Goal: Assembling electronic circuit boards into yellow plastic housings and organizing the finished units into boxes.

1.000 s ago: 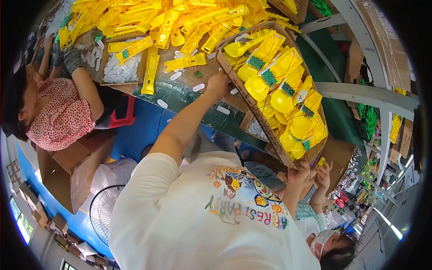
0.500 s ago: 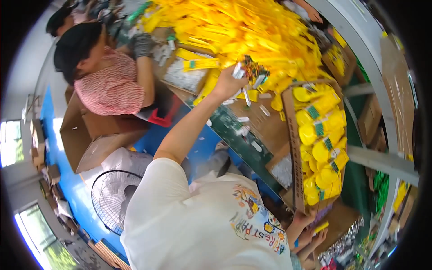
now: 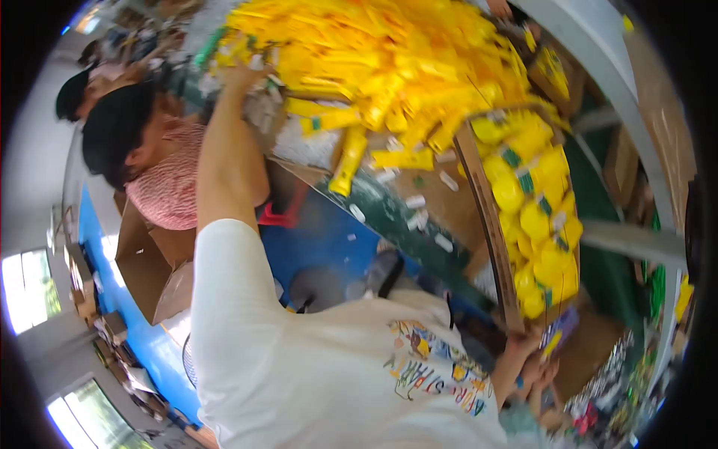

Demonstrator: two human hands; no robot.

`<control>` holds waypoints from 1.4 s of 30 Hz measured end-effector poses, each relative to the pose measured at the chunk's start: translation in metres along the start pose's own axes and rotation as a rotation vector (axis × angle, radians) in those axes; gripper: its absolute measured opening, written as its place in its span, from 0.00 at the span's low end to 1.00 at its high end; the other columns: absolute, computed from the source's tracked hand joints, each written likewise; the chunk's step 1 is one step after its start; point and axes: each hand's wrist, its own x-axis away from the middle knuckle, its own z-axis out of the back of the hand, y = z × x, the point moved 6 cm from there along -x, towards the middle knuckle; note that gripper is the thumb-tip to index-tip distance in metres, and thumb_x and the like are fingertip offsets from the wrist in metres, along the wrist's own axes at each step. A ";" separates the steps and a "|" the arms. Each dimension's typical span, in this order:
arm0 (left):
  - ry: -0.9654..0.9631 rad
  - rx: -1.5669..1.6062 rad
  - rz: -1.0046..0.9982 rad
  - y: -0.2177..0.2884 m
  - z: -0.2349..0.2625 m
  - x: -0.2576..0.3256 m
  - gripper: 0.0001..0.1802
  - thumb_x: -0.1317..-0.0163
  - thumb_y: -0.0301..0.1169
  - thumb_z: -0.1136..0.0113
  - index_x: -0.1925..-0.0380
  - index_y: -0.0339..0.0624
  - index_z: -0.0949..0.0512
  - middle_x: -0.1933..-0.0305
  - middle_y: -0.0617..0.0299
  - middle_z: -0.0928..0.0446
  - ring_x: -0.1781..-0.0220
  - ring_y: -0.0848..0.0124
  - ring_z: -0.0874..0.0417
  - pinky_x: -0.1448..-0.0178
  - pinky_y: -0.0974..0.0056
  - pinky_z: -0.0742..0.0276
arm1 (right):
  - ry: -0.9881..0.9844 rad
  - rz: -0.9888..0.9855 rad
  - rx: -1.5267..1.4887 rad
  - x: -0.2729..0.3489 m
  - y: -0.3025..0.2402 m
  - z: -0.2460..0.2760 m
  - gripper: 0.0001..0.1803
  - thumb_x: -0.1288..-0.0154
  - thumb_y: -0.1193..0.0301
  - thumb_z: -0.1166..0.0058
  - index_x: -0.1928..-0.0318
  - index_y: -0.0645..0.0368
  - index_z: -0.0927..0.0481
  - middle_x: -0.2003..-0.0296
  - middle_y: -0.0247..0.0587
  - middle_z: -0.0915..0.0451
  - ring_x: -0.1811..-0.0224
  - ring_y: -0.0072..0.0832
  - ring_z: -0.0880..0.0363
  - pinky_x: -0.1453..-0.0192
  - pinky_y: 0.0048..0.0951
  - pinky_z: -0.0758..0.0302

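My left arm reaches far forward and left. My left hand (image 3: 243, 77), smeared by motion, is over small white pieces and yellow plastic items beside a co-worker; I cannot make out its fingers or anything in them. My right hand (image 3: 522, 346) is at the near end of a long carton (image 3: 485, 217), against its lower corner; its fingers are too unclear to read. Rounded yellow packs (image 3: 535, 224) with green labels fill this carton. Beyond it lies a large heap of yellow plastic pieces (image 3: 389, 52).
A co-worker in a red-patterned top (image 3: 168, 176) and dark cap sits close on the left. Another person's hands (image 3: 546, 374) are beside my right hand, near a purple package (image 3: 562, 328). White bits lie along the green table edge (image 3: 389, 209). A metal post (image 3: 632, 243) crosses at right.
My left hand has swung left from the heap's front edge, where it held white pieces and a multicoloured bunch, to the co-worker's side. My right hand remains by the carton's near end.
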 end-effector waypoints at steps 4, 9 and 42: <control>0.092 0.468 -0.186 0.111 0.064 0.084 0.41 0.53 0.45 0.33 0.43 0.36 0.38 0.46 0.39 0.35 0.43 0.46 0.34 0.41 0.49 0.37 | 0.121 0.106 0.002 0.023 -0.003 -0.021 0.34 0.59 0.71 0.42 0.44 0.58 0.31 0.47 0.41 0.27 0.45 0.39 0.29 0.41 0.43 0.30; -0.255 1.087 -0.599 0.258 0.049 0.319 0.13 0.51 0.26 0.38 0.63 0.42 0.24 0.61 0.51 0.25 0.54 0.53 0.25 0.49 0.57 0.29 | 0.218 0.151 -0.016 0.037 -0.017 -0.020 0.36 0.62 0.74 0.49 0.44 0.60 0.31 0.48 0.42 0.27 0.44 0.42 0.29 0.41 0.49 0.31; -0.304 0.644 -0.681 0.304 0.043 0.444 0.18 0.49 0.29 0.38 0.57 0.47 0.29 0.52 0.49 0.36 0.52 0.51 0.30 0.50 0.60 0.33 | 0.224 0.135 0.086 0.045 -0.014 -0.048 0.42 0.62 0.73 0.49 0.38 0.45 0.39 0.43 0.33 0.32 0.40 0.37 0.32 0.43 0.52 0.30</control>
